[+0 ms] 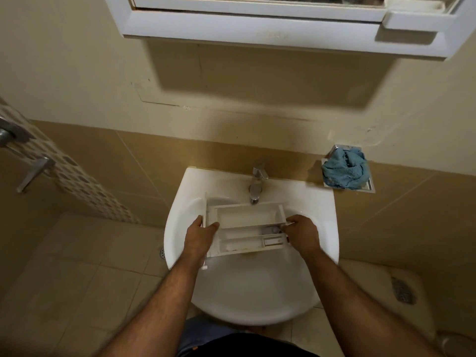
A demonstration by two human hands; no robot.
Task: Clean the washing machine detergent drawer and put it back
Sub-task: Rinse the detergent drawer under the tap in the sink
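Observation:
A white plastic detergent drawer point(246, 222) with several compartments lies level over the bowl of a white washbasin point(316, 199), just below the chrome tap point(257, 181). My left hand point(199, 235) grips the drawer's left end, by its front panel. At the right end, my right hand point(301, 231) holds the drawer, fingers curled at its edge. No water shows at the tap.
A crumpled blue cloth point(345, 171) rests in a metal wall dish right of the basin. A white mirror cabinet point(257, 32) hangs overhead. A door handle point(33, 173) is at far left; a floor drain point(162, 252) lies left of the basin.

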